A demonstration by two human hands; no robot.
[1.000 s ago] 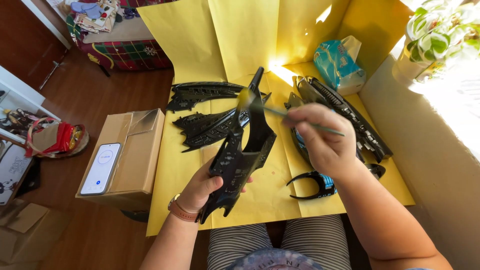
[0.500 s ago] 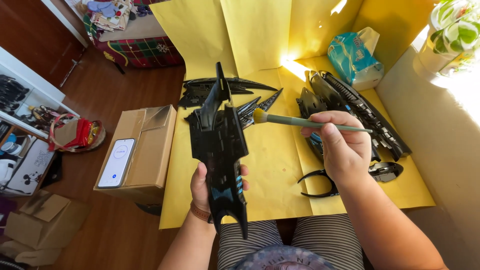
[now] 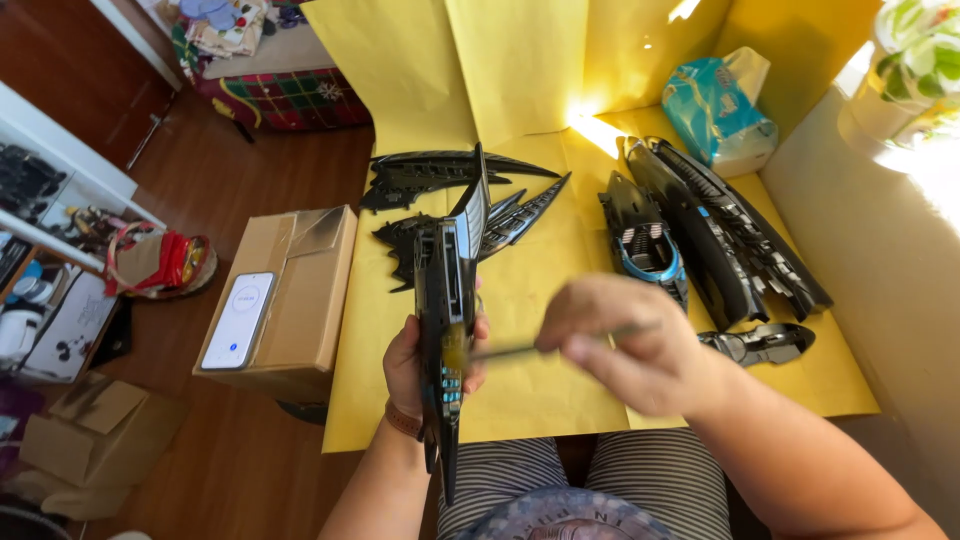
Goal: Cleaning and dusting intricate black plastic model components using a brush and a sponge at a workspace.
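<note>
Bright sunlight from right, glare, motion-blurred hands

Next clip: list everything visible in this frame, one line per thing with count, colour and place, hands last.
Long model part: one, black, held upright edge-on in the left hand.
Brush: one, thin, blurred, in the right hand, tip at the held part.
Flat spiked parts: several, black, back of the yellow paper.
Long body parts: several, black, one with blue trim, right side.
Tissue pack: one, blue, back right.
Cardboard box: one, brown, left of the paper.
Phone: one, white screen, on the box.
Left hand: grips the part.
Right hand: holds the brush.
</note>
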